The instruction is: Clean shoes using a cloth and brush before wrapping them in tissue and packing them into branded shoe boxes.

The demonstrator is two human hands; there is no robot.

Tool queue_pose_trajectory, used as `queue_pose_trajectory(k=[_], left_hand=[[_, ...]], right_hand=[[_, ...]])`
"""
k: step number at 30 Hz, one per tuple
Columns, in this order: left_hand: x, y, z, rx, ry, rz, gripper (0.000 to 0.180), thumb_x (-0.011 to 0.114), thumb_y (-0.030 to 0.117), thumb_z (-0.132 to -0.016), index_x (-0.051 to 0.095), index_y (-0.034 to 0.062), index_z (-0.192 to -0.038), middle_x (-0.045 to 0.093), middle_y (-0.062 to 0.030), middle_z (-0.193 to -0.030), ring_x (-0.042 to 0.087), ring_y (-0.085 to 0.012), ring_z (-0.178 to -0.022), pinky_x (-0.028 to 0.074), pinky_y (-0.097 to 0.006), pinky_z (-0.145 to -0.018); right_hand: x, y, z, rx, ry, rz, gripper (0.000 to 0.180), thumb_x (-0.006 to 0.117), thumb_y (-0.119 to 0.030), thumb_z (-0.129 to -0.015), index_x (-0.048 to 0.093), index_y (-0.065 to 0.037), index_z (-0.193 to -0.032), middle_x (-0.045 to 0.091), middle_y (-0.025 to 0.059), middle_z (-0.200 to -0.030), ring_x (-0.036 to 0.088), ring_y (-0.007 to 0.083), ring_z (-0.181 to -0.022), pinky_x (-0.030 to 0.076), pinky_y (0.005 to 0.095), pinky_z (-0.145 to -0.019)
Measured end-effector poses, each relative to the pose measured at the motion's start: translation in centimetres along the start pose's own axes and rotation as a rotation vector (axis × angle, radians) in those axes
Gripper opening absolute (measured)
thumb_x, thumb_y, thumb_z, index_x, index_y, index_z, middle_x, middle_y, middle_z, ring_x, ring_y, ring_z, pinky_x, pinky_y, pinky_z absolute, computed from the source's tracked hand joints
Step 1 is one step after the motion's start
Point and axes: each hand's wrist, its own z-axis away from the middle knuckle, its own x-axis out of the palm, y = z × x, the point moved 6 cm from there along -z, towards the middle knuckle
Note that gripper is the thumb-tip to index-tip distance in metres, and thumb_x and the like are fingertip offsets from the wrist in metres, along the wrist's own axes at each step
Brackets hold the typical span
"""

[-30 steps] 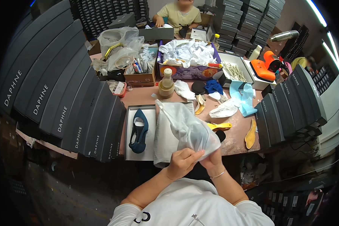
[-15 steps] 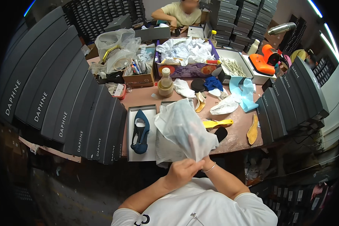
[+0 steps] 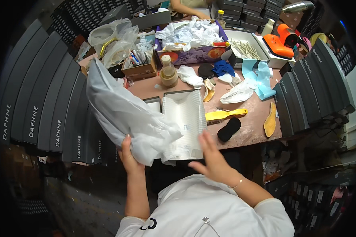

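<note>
My left hand [image 3: 129,156] grips the lower end of a white translucent bag [image 3: 124,112], which is lifted up and to the left, in front of the dark boxes. The bag bulges as if something is inside; I cannot see what. My right hand [image 3: 211,156] hovers empty with fingers spread, just below an open shoe box [image 3: 186,118] lined with white tissue paper on the table's near edge. The bag covers the left part of that box.
Stacks of dark shoe boxes [image 3: 43,106] stand at left and more at right [image 3: 308,91]. On the brown table [image 3: 253,118] lie a yellow shoehorn [image 3: 225,114], a black insole [image 3: 229,129], a tan insole [image 3: 270,123], blue cloth [image 3: 258,77], and a box of crumpled paper [image 3: 194,35]. Another person's arm [image 3: 186,10] is at the far side.
The bag swung from over the middle of the box up to the left in my left hand. My right hand let go and opened. The blue shoe in the box is now covered.
</note>
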Motion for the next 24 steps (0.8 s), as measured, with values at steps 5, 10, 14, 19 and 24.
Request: queue_pose_trajectory(k=[5, 10, 14, 19, 24], left_hand=[[8.2, -4.2, 3.8, 0.641, -0.256, -0.822, 0.100, 0.075, 0.012, -0.075, 0.009, 0.0034, -0.149, 0.021, -0.0192, -0.151, 0.028, -0.0302, -0.138, 0.024, -0.039, -0.112], [1.8, -8.9, 8.1, -0.130, -0.749, -0.520, 0.068, 0.071, 0.004, -0.081, 0.036, -0.0023, -0.140, 0.058, -0.0193, -0.122, 0.057, -0.0225, -0.115, 0.046, -0.036, -0.096], [-10.3, -14.9, 7.5, -0.917, -0.036, 0.097, 0.054, 0.053, 0.051, -0.092, 0.059, -0.0016, -0.105, 0.062, -0.0115, -0.089, 0.060, -0.0234, -0.082, 0.050, -0.032, -0.073], [-9.7, -19.0, 5.5, -0.899, 0.144, 0.450, 0.033, 0.060, 0.039, -0.091, 0.057, 0.0059, -0.088, 0.052, -0.0041, -0.073, 0.045, -0.0153, -0.061, 0.036, -0.027, -0.054], [-4.5, -8.5, 5.0, 0.161, -0.016, -0.254, 0.008, 0.060, 0.010, -0.092, 0.060, 0.0021, -0.091, 0.062, -0.0042, -0.081, 0.055, -0.0147, -0.065, 0.045, -0.026, -0.060]], right_hand=[[-1.6, -0.1, -2.4, 0.117, 0.221, -0.689, 0.094, 0.067, -0.032, -0.087, 0.003, -0.003, -0.149, 0.020, 0.0237, -0.148, 0.033, 0.0357, -0.134, 0.032, 0.0460, -0.107], [-2.7, 3.0, -3.8, 0.201, 0.533, -1.152, 0.062, 0.060, -0.024, -0.089, 0.030, -0.004, -0.139, 0.049, 0.0133, -0.130, 0.053, 0.0251, -0.116, 0.044, 0.0398, -0.099], [1.7, 5.9, -7.0, 0.298, 0.268, -0.985, 0.074, 0.066, -0.026, -0.078, 0.031, -0.001, -0.139, 0.050, 0.0163, -0.130, 0.054, 0.0284, -0.116, 0.045, 0.0398, -0.097], [11.2, 12.3, -6.6, 0.441, -0.281, -0.056, 0.087, 0.066, -0.024, -0.072, 0.024, 0.002, -0.143, 0.052, 0.0243, -0.124, 0.053, 0.0362, -0.115, 0.042, 0.0370, -0.098], [10.1, 13.0, -6.7, 0.341, -0.274, -0.135, 0.090, 0.065, -0.026, -0.072, 0.019, 0.002, -0.145, 0.049, 0.0351, -0.124, 0.053, 0.0455, -0.111, 0.043, 0.0421, -0.097]])
